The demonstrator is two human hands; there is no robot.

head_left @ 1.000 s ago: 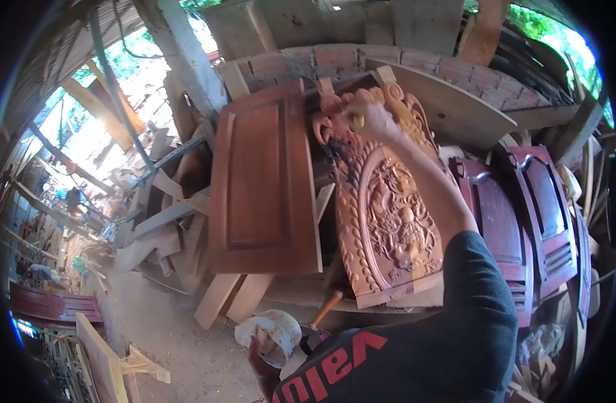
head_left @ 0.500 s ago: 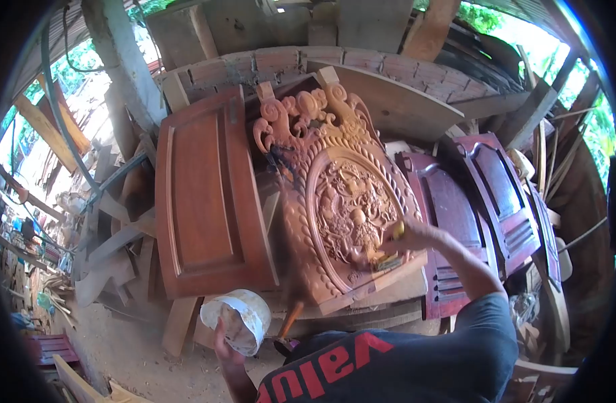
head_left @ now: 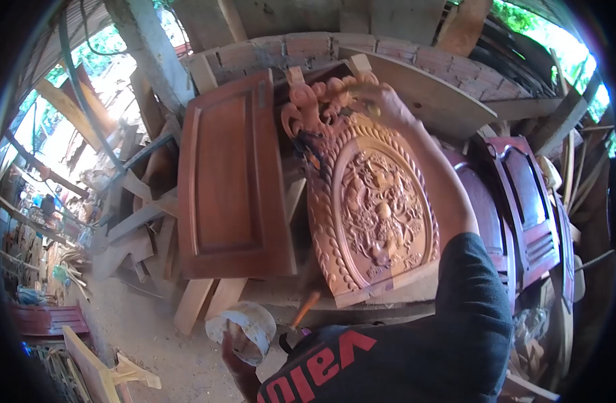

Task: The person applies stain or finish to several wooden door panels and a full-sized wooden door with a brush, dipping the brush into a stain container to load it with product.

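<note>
My left hand (head_left: 237, 346) grips the rim of a whitish, stained plastic bucket (head_left: 261, 329), held low at the front and tilted so its mouth shows. At the top of the carved wooden panel (head_left: 351, 258), my right hand (head_left: 387, 104) is closed around something small and yellow, pressed near the scrollwork crest (head_left: 314, 101); motion blur and the fingers hide its kind. My right forearm reaches over the panel's right edge. An oval rope border with relief figures fills the panel's middle, and dark stain marks its upper left edge.
To the left leans a plain reddish-brown wooden panel (head_left: 230, 174). Dark red glossy panels (head_left: 526, 195) stand at the right. A low brick wall (head_left: 308, 48) runs behind. An orange handle (head_left: 306, 309) sticks up near the bucket. Scrap wood (head_left: 136, 221) is piled left.
My right hand has moved from the panel's lower right up to its carved crest. The bucket in my left hand has dropped lower, and the whole view has shifted.
</note>
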